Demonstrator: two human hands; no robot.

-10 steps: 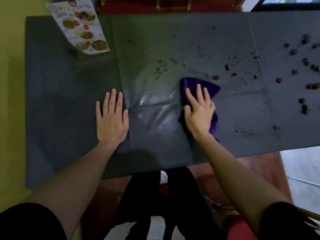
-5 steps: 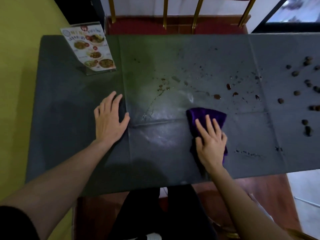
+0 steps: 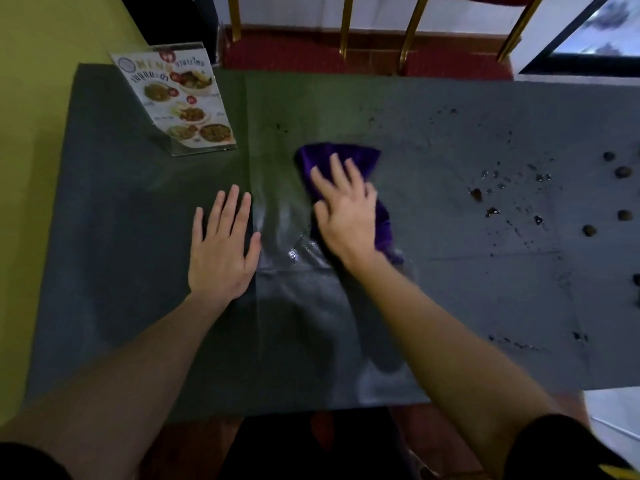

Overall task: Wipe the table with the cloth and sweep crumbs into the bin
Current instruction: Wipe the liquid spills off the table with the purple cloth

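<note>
We saw the dark grey rectangular table covering (image 3: pixel 450 299) filling the view, and we used the purple crumpled cloth (image 3: pixel 349 157) as our landmark. The cloth lay flat on the covering, near its middle. The right hand (image 3: pixel 346 216) pressed down on the cloth with fingers straight and spread, palm on the fabric, not curled round it; purple showed past the fingertips on the far side and beside the wrist on the right. The left hand (image 3: pixel 221 247) lay flat on the covering just left of the cloth, fingers straight and together, holding nothing and not touching the cloth. Between that hand and the cloth, and nearer to us than the cloth, a wet shiny streak (image 3: pixel 294 251) showed on the covering. Well to the right of the cloth sat dark brown crumbs and droplets (image 3: pixel 491 211), with rounder brown lumps (image 3: pixel 623 172) further right at the frame edge. Left of the cloth and further from us stood a clear acrylic menu stand with food photos (image 3: pixel 183 102). Beyond the cloth, past the table's far edge, we saw a red-seated chair with gold legs (image 3: pixel 287 53). No bin was in view
</note>
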